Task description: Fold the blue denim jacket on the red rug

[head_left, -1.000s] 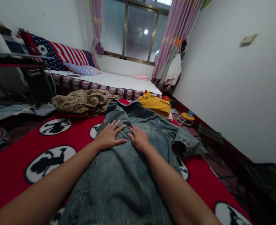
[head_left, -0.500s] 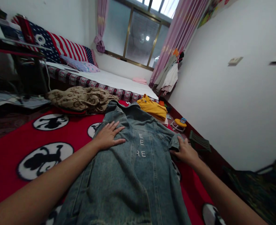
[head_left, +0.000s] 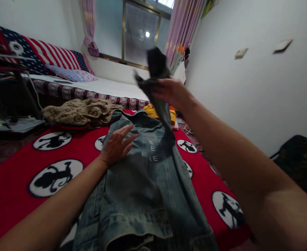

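Observation:
A blue denim jacket lies spread over a red blanket printed with black figures in white circles. White letters show on the jacket, and its hem is nearest me. My left hand, fingers apart, is at the jacket's left upper part, seemingly resting on the cloth. Well above the jacket, my right hand grips a denim sleeve, which stretches up from the jacket's right shoulder. The sleeve's end is dark and smeared by motion.
A brown patterned cloth and folded yellow clothing lie beyond the jacket. Farther back stands a bed with a lilac pillow. At left is a small table; a white wall rises on the right.
My right hand has lifted the sleeve from beside the jacket up and to the left, over it. The left hand stays at the jacket's left side. The view has turned slightly right.

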Demonstrator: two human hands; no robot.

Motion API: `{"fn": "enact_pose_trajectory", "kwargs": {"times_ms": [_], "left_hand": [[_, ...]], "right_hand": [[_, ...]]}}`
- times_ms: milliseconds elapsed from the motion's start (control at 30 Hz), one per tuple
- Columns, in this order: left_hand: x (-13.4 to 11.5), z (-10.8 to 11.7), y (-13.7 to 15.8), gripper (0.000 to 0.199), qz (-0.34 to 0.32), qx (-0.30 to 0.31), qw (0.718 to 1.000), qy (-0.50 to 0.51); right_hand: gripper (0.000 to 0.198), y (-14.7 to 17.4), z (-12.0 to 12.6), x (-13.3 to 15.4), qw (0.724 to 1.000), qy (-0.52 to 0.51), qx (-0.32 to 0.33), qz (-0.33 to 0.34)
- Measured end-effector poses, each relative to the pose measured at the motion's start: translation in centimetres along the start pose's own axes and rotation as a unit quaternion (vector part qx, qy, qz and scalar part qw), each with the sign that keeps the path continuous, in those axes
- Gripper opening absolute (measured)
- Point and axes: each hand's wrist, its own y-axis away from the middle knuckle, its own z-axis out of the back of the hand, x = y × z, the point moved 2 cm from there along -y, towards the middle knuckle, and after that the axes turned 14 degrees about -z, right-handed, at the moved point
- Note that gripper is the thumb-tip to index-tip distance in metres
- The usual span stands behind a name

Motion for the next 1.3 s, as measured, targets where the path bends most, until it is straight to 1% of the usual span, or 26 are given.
{"fn": "enact_pose_trajectory", "kwargs": {"times_ms": [33, 67, 100, 133, 167, 200, 233, 267, 300, 367, 433, 533, 600, 667, 800, 867, 900, 933, 967, 1000, 1067, 1100, 1133, 1200, 1267, 1300], "left_hand": [[-0.1, 0.2, 0.2, 0.043, 0.002, -0.014, 1.0, -0.015], [-0.3, 0.3, 0.4, 0.044, 0.004, -0.026, 0.999, -0.03], [-0.4, 0.5, 0.5, 0.045, 0.005, -0.034, 0.998, -0.044], [-0.5, 0.6, 0.5, 0.047, 0.003, -0.037, 0.998, -0.056], [-0.6, 0.6, 0.5, 0.05, -0.001, -0.033, 0.997, -0.065], [-0.6, 0.7, 0.4, 0.054, -0.002, -0.023, 0.997, -0.073], [-0.6, 0.6, 0.2, 0.057, 0.001, -0.009, 0.997, -0.077], [-0.5, 0.6, 0.1, 0.058, 0.008, 0.007, 0.997, -0.076], [-0.4, 0.4, 0.0, 0.059, 0.017, 0.024, 0.997, -0.069], [0.0, -0.1, 0.0, 0.057, 0.04, 0.053, 0.997, -0.044], [0.5, -0.7, 0.2, 0.06, 0.063, 0.076, 0.995, -0.01], [1.0, -1.3, 0.6, 0.065, 0.1, 0.11, 0.989, 0.023], [1.1, -1.3, 0.7, 0.061, 0.117, 0.124, 0.985, 0.023], [1.1, -1.2, 0.7, 0.055, 0.125, 0.133, 0.983, 0.015], [1.1, -0.9, 0.8, 0.055, 0.137, 0.155, 0.978, 0.006], [1.2, -0.9, 1.0, 0.057, 0.148, 0.165, 0.975, 0.008], [1.3, -0.9, 1.1, 0.057, 0.155, 0.167, 0.974, 0.013], [1.5, -0.9, 1.1, 0.057, 0.161, 0.168, 0.972, 0.021], [1.7, -0.9, 1.1, 0.057, 0.168, 0.168, 0.971, 0.029], [2.0, -0.7, 0.9, 0.057, 0.176, 0.169, 0.969, 0.034], [2.9, 0.1, 0.0, 0.058, 0.197, 0.168, 0.965, 0.026], [3.5, 0.8, -0.8, 0.058, 0.209, 0.164, 0.964, 0.012], [4.2, 1.7, -1.7, 0.057, 0.221, 0.154, 0.963, -0.007], [5.7, 3.9, -3.8, 0.055, 0.241, 0.121, 0.962, -0.046], [7.2, 6.2, -5.6, 0.051, 0.248, 0.086, 0.963, -0.066], [7.8, 7.3, -6.1, 0.049, 0.238, 0.074, 0.966, -0.068]], "right_hand": [[0.042, 0.6, -2.4, 0.9, 0.989, -0.022, 0.143, -0.022], [0.058, 1.5, -4.1, 1.3, 0.971, -0.043, 0.233, -0.022], [0.065, 2.7, -5.2, 1.3, 0.958, -0.043, 0.284, -0.009], [0.066, 4.0, -5.8, 0.6, 0.948, -0.039, 0.314, 0.007], [0.061, 5.3, -5.7, -0.5, 0.95, -0.022, 0.311, 0.023], [0.052, 6.6, -5.1, -2.0, 0.957, 0.008, 0.288, 0.034], [0.042, 7.8, -4.1, -3.9, 0.966, 0.048, 0.251, 0.035], [0.036, 9.0, -2.9, -5.9, 0.974, 0.105, 0.201, 0.02], [0.032, 10.3, -1.5, -7.9, 0.971, 0.179, 0.156, -0.003], [0.029, 13.1, 1.0, -11.2, 0.943, 0.312, 0.105, -0.042], [0.038, 16.1, 2.9, -13.2, 0.904, 0.415, 0.082, -0.064], [0.061, 20.4, 4.2, -14.3, 0.84, 0.521, 0.105, -0.114], [0.072, 22.6, 4.6, -14.2, 0.805, 0.559, 0.126, -0.15], [0.075, 24.2, 4.7, -14.0, 0.781, 0.581, 0.138, -0.181], [0.062, 26.2, 4.8, -14.1, 0.754, 0.597, 0.167, -0.217], [0.053, 26.7, 5.0, -14.4, 0.752, 0.589, 0.184, -0.232], [0.049, 26.8, 5.2, -14.7, 0.756, 0.579, 0.187, -0.24], [0.045, 26.7, 5.5, -14.9, 0.769, 0.559, 0.187, -0.247], [0.041, 26.5, 5.8, -15.1, 0.792, 0.523, 0.187, -0.253], [0.038, 26.1, 6.1, -15.1, 0.821, 0.472, 0.189, -0.259], [0.035, 25.0, 6.5, -14.5, 0.879, 0.331, 0.195, -0.283], [0.036, 24.4, 6.6, -13.9, 0.897, 0.253, 0.201, -0.302], [0.038, 23.8, 6.5, -13.1, 0.905, 0.18, 0.207, -0.324], [0.041, 22.9, 5.9, -11.0, 0.906, 0.07, 0.213, -0.359], [0.042, 22.5, 4.6, -8.9, 0.906, 0.006, 0.222, -0.361], [0.044, 22.4, 3.7, -8.2, 0.904, -0.008, 0.235, -0.357]]}}
